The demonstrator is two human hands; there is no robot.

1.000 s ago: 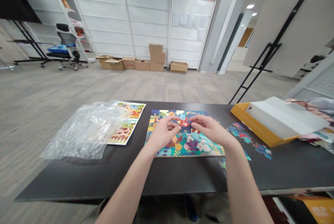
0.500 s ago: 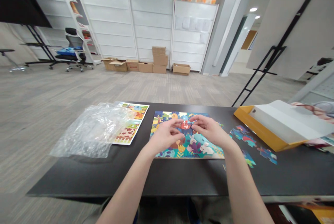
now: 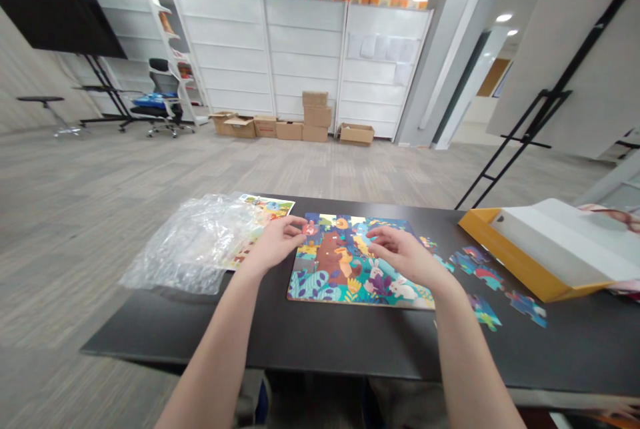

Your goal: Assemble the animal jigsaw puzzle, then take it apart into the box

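My left hand [image 3: 278, 242] is at the upper left corner of a colourful jigsaw puzzle [image 3: 327, 287], its thumb and fingers pinching a jigsaw piece [image 3: 311, 229] with a red animal on it. That piece is over the puzzle's left part; whether it touches the board is unclear. Over the right part hovers my right hand [image 3: 406, 257], fingers curved and apart, with nothing visible in them. A brown bear, rabbits and plants show in the puzzle picture. Loose jigsaw pieces [image 3: 487, 277] lie to the right of the puzzle on the black table [image 3: 350, 342].
Crumpled clear plastic [image 3: 185, 242] partly covers a printed picture sheet [image 3: 275, 205] on the left. An open yellow box [image 3: 530, 265] with a white inside stands at the right. Cardboard boxes [image 3: 290, 131] sit on the floor by white shelving.
My left hand has carried the red-animal piece from the puzzle's upper middle to its upper left. My right hand, earlier beside that piece, is now apart from it. The view has shifted slightly.
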